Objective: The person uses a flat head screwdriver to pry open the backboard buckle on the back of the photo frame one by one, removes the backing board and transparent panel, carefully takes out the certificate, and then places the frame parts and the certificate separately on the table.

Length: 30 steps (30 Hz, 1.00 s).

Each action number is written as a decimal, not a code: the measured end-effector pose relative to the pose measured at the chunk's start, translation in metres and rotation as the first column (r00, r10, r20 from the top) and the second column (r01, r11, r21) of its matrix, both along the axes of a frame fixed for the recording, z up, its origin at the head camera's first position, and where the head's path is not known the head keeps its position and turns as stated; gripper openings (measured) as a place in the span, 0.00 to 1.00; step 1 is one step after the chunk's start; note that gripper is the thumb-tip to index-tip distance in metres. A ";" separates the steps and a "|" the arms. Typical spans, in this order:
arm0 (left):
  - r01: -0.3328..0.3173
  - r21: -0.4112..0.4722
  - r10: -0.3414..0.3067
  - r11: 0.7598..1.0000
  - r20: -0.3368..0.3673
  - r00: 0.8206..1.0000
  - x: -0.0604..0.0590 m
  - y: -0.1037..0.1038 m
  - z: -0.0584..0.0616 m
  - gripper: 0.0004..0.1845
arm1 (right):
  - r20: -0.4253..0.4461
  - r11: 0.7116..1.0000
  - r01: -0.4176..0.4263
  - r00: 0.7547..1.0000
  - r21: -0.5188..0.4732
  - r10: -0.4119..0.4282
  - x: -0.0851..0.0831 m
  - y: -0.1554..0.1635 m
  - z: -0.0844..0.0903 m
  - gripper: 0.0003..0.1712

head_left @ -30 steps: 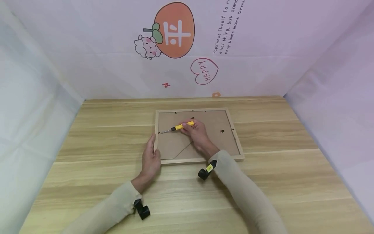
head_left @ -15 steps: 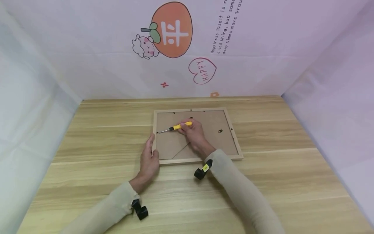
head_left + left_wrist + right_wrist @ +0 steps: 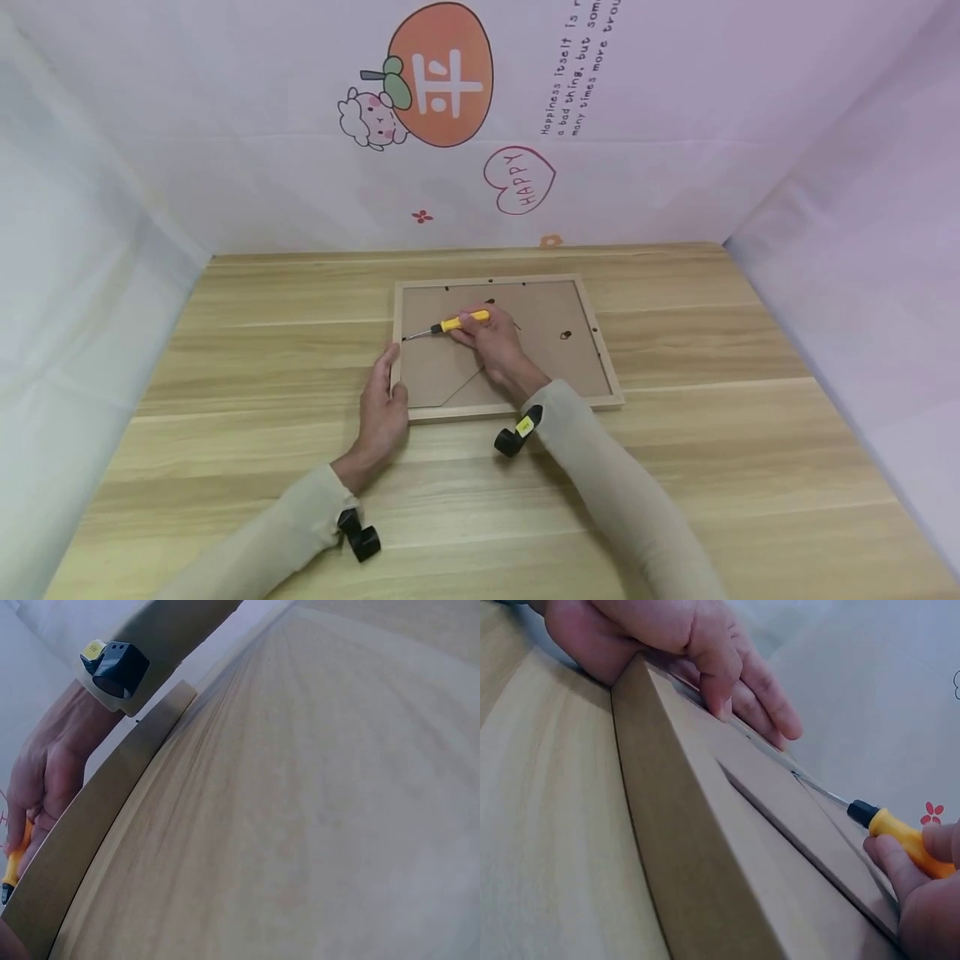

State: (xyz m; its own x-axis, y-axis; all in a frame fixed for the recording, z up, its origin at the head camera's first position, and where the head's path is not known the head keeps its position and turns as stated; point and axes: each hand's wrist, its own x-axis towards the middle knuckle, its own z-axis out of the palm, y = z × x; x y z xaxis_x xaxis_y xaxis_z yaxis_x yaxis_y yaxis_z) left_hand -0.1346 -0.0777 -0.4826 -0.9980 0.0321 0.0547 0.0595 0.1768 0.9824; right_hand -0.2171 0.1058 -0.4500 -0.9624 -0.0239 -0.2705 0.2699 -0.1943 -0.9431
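A wooden picture frame lies face down on the table, its brown backing board upward. Small dark tabs sit along the inner rim. My left hand holds the frame's near left corner, thumb over the rim and fingers along the outer side. Above the board, my right hand grips a yellow-handled screwdriver. The shaft points left, its tip at the dark tab on the left rim. In the right wrist view the screwdriver meets the rim's inner edge; exact contact is too small to tell.
The wood-grain table extends around the frame. White cloth with printed drawings hangs behind it, and plain cloth closes both sides. A small metal hanger sits on the board's right part. Black cameras are strapped to both wrists.
The screwdriver tip has shifted slightly left, from just beside the left rim's tab to the tab itself. My left hand stays at the corner. The whole head view has drifted a little.
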 end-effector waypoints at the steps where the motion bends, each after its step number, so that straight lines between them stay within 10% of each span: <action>1: 0.000 0.004 0.000 1.000 0.004 1.000 0.000 0.000 0.000 0.34 | -0.007 1.000 -0.004 1.000 -0.004 0.004 0.000 0.000 0.000 0.16; 11: -0.005 0.013 0.005 1.000 0.006 1.000 0.001 0.002 0.000 0.33 | -0.246 0.995 -0.079 0.965 0.054 0.090 -0.006 0.001 -0.003 0.15; 19: -0.013 -0.008 0.014 1.000 0.013 1.000 0.001 0.002 0.001 0.33 | -0.449 0.983 -0.054 0.884 0.177 0.130 0.000 -0.018 0.012 0.16; 30: -0.013 -0.029 0.014 1.000 0.035 0.999 -0.001 0.001 0.003 0.34 | -0.577 0.853 0.169 0.798 0.494 0.176 0.022 -0.062 0.036 0.08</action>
